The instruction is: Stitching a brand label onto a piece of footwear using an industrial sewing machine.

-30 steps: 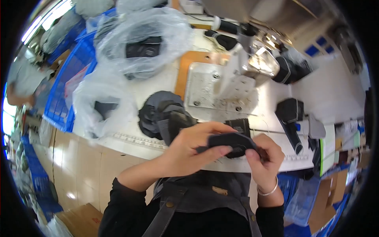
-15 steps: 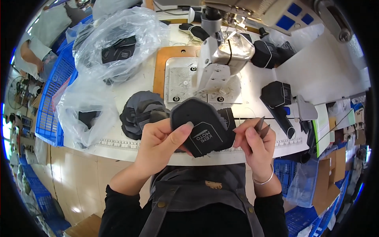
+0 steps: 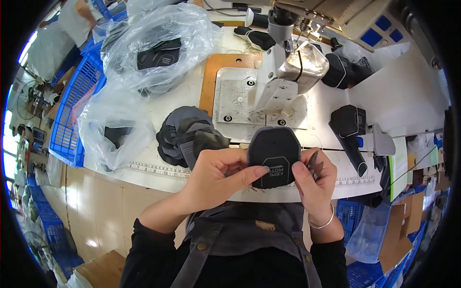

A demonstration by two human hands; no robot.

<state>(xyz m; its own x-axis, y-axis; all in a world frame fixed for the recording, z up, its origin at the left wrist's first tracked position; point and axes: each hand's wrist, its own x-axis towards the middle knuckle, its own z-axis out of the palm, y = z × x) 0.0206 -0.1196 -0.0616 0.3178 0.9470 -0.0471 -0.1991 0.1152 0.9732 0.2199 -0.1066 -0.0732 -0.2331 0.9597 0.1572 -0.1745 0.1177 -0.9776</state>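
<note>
A black fabric piece (image 3: pixel 273 152) with cut corners, a grey printed outline and lettering is held up above the table's near edge. My left hand (image 3: pixel 216 175) pinches its left side, thumb flat on the front. My right hand (image 3: pixel 314 185) grips the opposite edge with its thumb and also has small dark thread snips (image 3: pixel 314 167) tucked in the fingers, their blades pointing up. Behind my left hand lies a heap of black and grey fabric pieces (image 3: pixel 187 132). Whatever the fingers do behind the piece is hidden.
A sewing machine (image 3: pixel 293 67) stands on the white table beyond my hands. Clear plastic bags (image 3: pixel 187 29) with black pieces lie left, beside a blue crate (image 3: pixel 79 113). On the right are stitched black pieces (image 3: pixel 348 121). A ruler strip (image 3: pixel 158 169) runs along the near edge.
The fabric piece has turned from a slant to nearly straight and moved right. My right thumb has come onto its front. A second dark piece behind it no longer shows.
</note>
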